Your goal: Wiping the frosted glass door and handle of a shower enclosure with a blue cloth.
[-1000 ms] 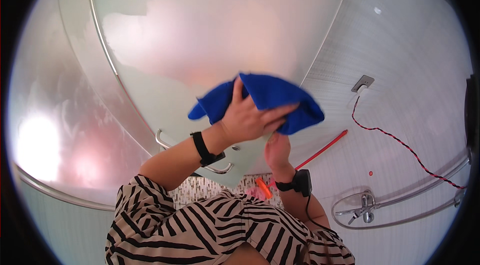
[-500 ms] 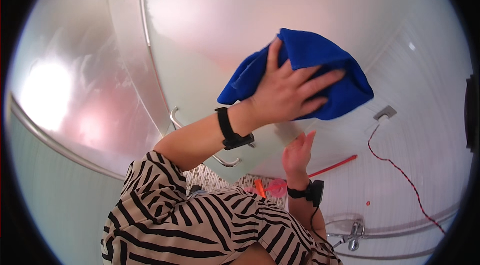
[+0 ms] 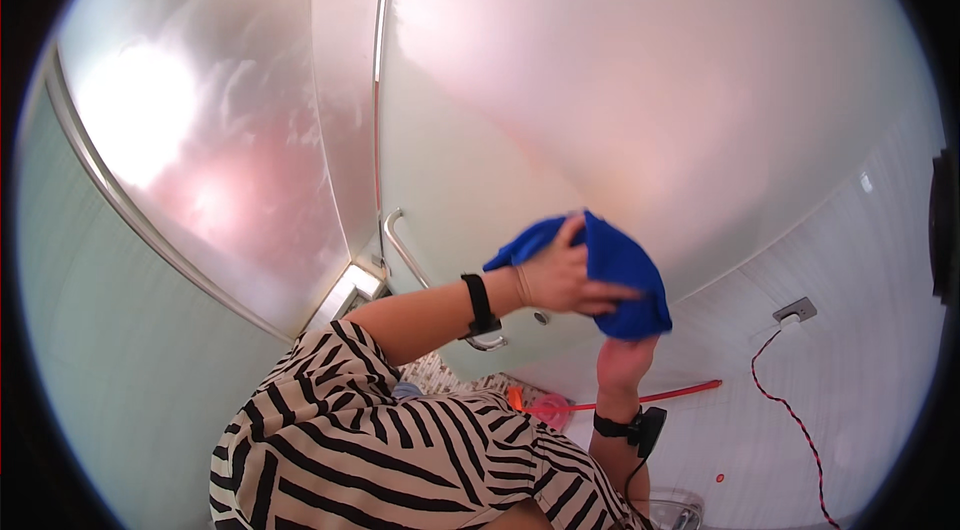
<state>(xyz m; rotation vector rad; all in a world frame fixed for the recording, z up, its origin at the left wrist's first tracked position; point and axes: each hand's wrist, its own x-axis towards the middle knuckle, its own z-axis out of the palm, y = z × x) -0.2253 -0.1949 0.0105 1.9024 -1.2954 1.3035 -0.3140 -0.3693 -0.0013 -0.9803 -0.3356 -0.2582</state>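
A blue cloth (image 3: pixel 628 275) lies under my left hand (image 3: pixel 562 280), in front of a large frosted glass panel (image 3: pixel 600 90). The fingers of that hand are spread over the cloth, somewhat blurred, and keep it against the palm. Just below the cloth is my right hand (image 3: pixel 626 364), its fingers hidden behind the cloth's lower edge. Whether it grips the cloth does not show. Each wrist wears a black strap.
A curved metal handle (image 3: pixel 405 250) is fixed to the glass, left of my left forearm. On the right wall are a socket (image 3: pixel 795 310) with a white plug and a twisted red-and-black cord (image 3: pixel 790 410). A red stick (image 3: pixel 680 393) slants behind my right wrist.
My left hand has brought the cloth down, closer to my body. My right hand's fingers were visible before and are now behind the cloth. The view has shifted, with more glass above.
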